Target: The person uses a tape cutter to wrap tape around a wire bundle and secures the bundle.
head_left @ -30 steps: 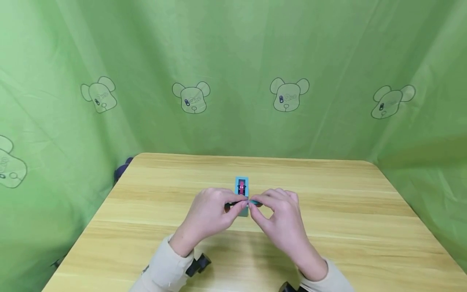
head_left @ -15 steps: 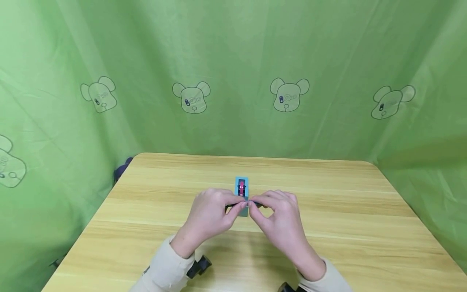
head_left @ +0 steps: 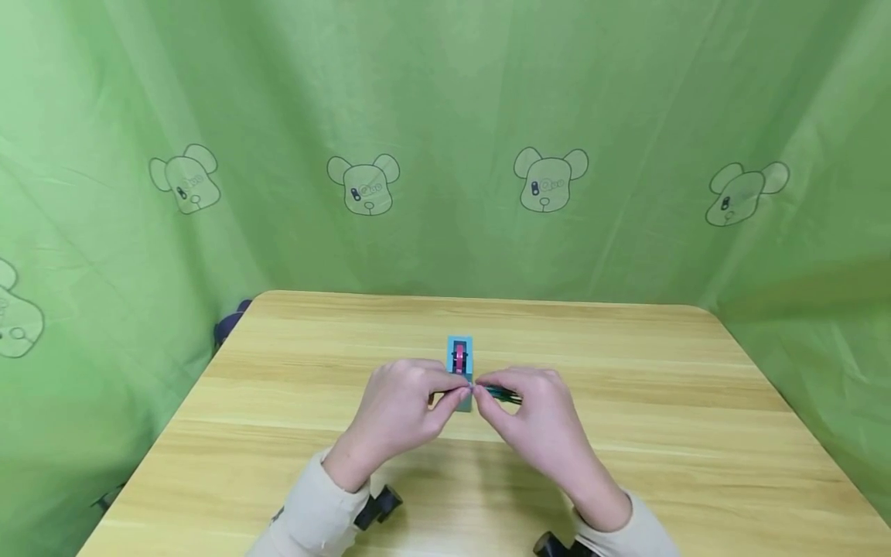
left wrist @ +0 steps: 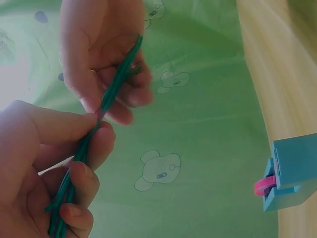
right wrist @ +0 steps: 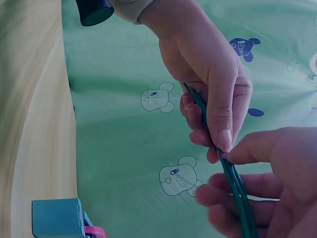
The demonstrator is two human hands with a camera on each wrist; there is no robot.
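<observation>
A thin bundle of green strands [left wrist: 115,87] runs between both hands, with a small pinkish band [left wrist: 100,114] around it where the fingertips meet. My left hand [head_left: 400,406] pinches the bundle beside this band, its other fingers curled along the strands. My right hand [head_left: 543,418] pinches from the other side with thumb and forefinger, and loose green ends [head_left: 503,394] show under its palm. Whether the band is tape I cannot tell for sure. Just beyond the fingertips stands a blue tape dispenser [left wrist: 299,158] with a pink roll [head_left: 460,357], partly hidden by the hands in the head view.
The wooden table [head_left: 313,340] carries the dispenser. A green curtain [head_left: 452,93] printed with bear heads surrounds the back and sides. Black wrist cameras [head_left: 379,507] sit by the cuffs. A dark purple object [head_left: 226,326] pokes out past the table's left corner.
My right hand's fingers have shifted, so more of the green strands shows beneath its palm. My left hand keeps its pinch almost in place, and the dispenser stays put.
</observation>
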